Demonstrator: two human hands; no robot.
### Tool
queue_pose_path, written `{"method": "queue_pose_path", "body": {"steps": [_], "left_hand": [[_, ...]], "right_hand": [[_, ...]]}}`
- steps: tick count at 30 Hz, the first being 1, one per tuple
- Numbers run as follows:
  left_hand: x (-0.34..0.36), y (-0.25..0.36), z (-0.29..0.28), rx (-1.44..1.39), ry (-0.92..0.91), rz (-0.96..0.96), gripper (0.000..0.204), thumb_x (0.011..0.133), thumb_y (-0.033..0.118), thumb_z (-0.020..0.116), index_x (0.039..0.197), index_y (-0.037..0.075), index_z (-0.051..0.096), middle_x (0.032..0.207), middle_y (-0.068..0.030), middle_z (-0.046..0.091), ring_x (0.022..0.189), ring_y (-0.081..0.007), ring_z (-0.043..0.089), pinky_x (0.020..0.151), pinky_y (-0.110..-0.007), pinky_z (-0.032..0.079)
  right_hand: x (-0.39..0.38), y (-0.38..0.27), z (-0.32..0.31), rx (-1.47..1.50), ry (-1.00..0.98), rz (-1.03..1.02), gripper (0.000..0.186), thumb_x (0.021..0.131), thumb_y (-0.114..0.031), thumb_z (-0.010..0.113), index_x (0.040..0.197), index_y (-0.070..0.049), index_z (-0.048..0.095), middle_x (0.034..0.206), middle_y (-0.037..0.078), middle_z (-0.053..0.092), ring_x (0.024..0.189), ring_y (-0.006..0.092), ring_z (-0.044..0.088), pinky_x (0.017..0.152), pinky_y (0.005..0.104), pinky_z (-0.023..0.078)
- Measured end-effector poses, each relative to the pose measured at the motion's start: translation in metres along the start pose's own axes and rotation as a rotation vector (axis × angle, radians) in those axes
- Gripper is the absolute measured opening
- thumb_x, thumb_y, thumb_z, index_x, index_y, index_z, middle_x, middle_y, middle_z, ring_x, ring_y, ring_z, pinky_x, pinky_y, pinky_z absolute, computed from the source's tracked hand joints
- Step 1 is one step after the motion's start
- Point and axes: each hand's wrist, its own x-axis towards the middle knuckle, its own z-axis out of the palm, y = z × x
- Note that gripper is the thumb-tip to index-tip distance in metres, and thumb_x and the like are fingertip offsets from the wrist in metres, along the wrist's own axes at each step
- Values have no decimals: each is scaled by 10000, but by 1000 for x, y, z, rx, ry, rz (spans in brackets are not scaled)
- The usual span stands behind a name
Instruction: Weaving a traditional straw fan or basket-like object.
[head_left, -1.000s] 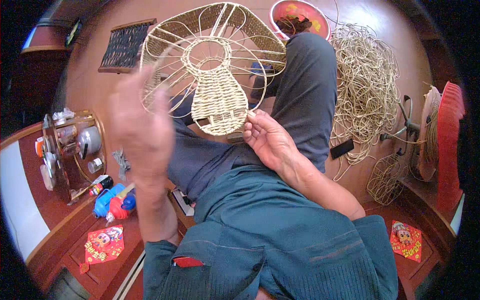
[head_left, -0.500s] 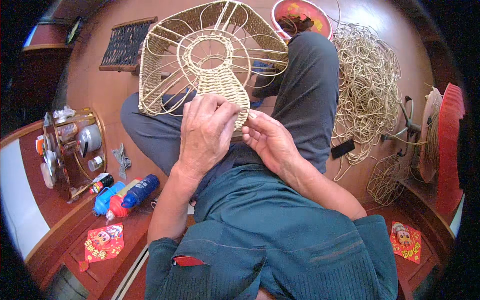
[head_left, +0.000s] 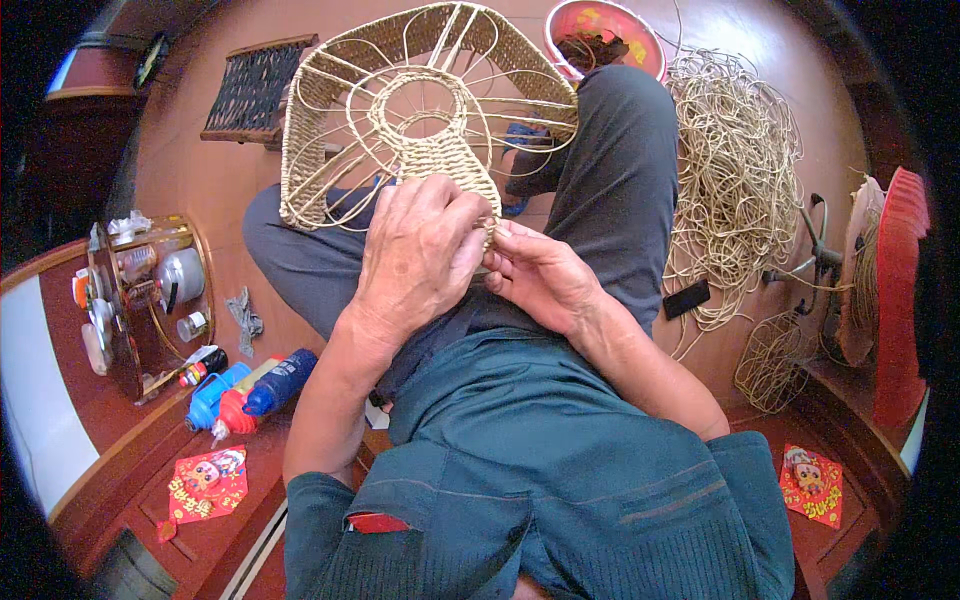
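Work observed: cord weaving at the near end of a woven panel (head_left: 447, 160), part of a large pale basket (head_left: 301, 135) that lies at the far centre, over the left leg and against the right knee (head_left: 622, 110).

Grip: the right hand (head_left: 545, 275) has thumb and forefinger pinched on the panel's near right edge. The left hand (head_left: 415, 260) lies over the near end with fingers curled; whether it grasps a strand cannot be told, as the fingertips are hidden.

Recommended practice, in this inspector's judgement: the right pinch should hold the edge firm while the left fingers draw the cord snug. Each row should be pressed against the one beyond it, with even tension, so that the panel does not pull narrow at one side.

Obstructions: the left hand covers the near rows, so their evenness cannot be checked. Bowed rods (head_left: 520, 101) fan out around the panel and could catch a strand.

Surroundings: a tangled heap of cord (head_left: 735, 170) lies to the right, with a flat black object (head_left: 685, 298) at its near edge. A red bowl (head_left: 653, 38) stands far right of the basket, a black-webbed stool (head_left: 258, 90) far left. Bottles (head_left: 280, 382) lie near left.
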Motion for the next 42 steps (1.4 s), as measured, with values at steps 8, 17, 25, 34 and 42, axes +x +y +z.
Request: {"method": "queue_pose_path", "body": {"steps": [8,17,25,34,42], "left_hand": [[5,-3,-1,39,-58,26,170,880,153,736,1023,94,666,998,-115,618,1024,-337,614,908,-468,462],[6,0,8,110,-89,23,168,904,162,737,997,68,634,990,-126,589,1003,-344,592,908,-456,466],[-4,19,24,428,-51,125,157,843,169,672,957,75,621,919,-100,582,883,-253,620,796,-373,507],[-6,21,17,32,-59,-2,377,942,143,692,1307,80,619,1053,-133,676,929,-321,726,780,-433,583],[-15,18,11,-306,12,-190,293,985,173,715,1259,88,655,1002,-163,745,927,-345,752,779,-442,600]], "right_hand": [[4,0,-12,-27,-27,17,212,1076,-183,642,1282,-133,636,1112,-42,701,1011,101,672,911,304,560],[5,-4,-16,-51,-11,21,171,1070,-192,661,1232,-139,652,1098,-51,700,992,90,674,895,290,556],[0,-3,25,-164,128,-9,92,1080,-258,631,1103,-170,613,870,-104,549,778,64,524,771,264,471],[0,5,-12,-476,205,-266,221,990,-154,739,1181,-101,641,1021,-36,631,897,93,635,830,306,541],[-1,-2,22,-1539,296,-1022,305,823,13,735,1121,-18,675,1087,86,591,957,194,617,811,308,524]]}}
